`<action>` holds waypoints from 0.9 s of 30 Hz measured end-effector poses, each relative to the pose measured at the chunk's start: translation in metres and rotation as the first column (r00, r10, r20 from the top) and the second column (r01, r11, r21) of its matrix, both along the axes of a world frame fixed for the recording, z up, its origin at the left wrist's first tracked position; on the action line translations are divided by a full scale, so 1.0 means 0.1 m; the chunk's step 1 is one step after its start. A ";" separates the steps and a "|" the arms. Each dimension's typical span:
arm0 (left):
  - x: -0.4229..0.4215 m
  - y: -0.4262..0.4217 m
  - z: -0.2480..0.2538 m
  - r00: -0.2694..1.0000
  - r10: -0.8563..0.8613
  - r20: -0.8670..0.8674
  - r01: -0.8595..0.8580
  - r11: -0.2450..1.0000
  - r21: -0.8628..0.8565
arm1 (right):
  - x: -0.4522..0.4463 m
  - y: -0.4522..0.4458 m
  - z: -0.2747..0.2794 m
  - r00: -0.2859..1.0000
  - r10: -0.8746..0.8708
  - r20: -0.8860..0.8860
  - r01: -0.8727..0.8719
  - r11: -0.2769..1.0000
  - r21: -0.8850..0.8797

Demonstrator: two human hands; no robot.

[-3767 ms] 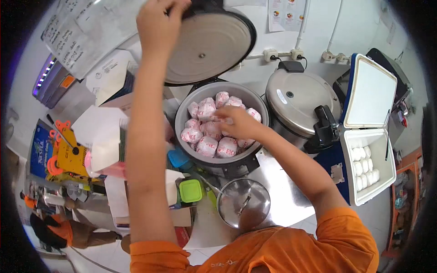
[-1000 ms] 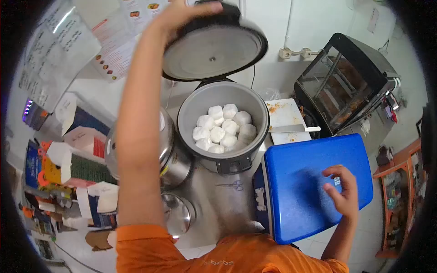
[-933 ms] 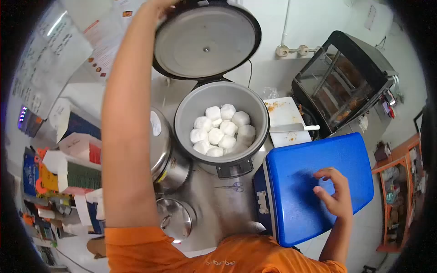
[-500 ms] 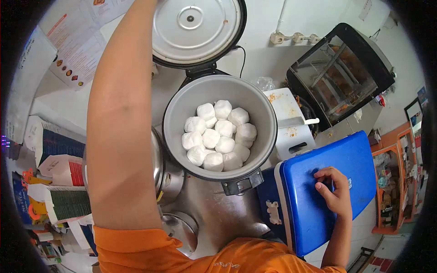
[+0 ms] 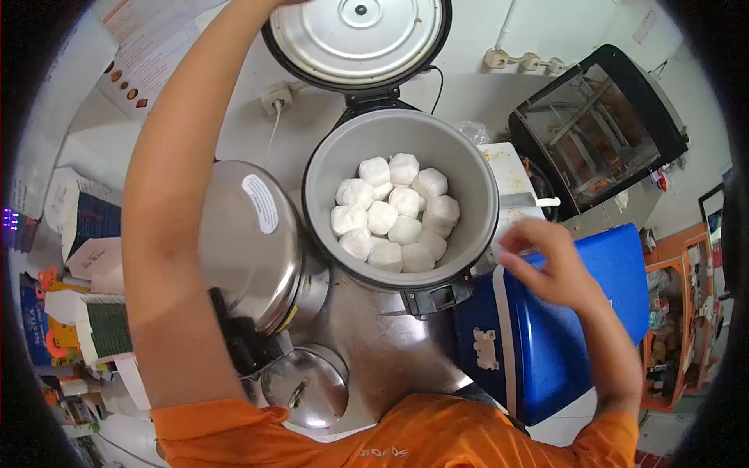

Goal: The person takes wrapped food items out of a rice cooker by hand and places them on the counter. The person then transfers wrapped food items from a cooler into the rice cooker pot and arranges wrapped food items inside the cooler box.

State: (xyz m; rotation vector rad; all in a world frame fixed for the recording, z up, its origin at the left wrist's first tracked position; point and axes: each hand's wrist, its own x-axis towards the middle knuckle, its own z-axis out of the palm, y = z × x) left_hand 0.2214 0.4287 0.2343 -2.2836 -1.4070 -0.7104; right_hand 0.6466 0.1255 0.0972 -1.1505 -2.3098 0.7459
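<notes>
The right hand [image 5: 554,264] is shifted from over the cooler [image 5: 542,363] toward the pot [image 5: 331,168]; whether its curled grip or the cropped left hand [image 5: 285,2] holds anything is unclear. Lid [image 5: 355,47] raised; white bundles [image 5: 382,218] are left in the pot.

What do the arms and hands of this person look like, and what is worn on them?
Both arms come out of short, plain orange sleeves and are bare below them. The right hand is slightly blurred and shows no glove or watch. The left hand is mostly cut off by the picture's top edge.
</notes>
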 end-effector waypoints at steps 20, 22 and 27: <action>0.24 -5.51 -2.14 0.155 0.330 0.931 0.921 0.292 -0.257 | -2.60 2.20 -1.60 0.619 0.391 0.681 -0.210 0.918 -0.336; 0.38 -5.67 -2.52 0.054 0.397 0.916 0.886 0.405 -0.228 | -2.48 2.30 -1.77 0.729 0.601 0.328 -0.244 0.675 -0.696; 0.53 -5.67 -2.69 0.129 0.526 0.841 0.830 0.407 -0.382 | -2.50 1.97 -1.86 0.631 0.680 0.373 -0.384 0.692 -0.612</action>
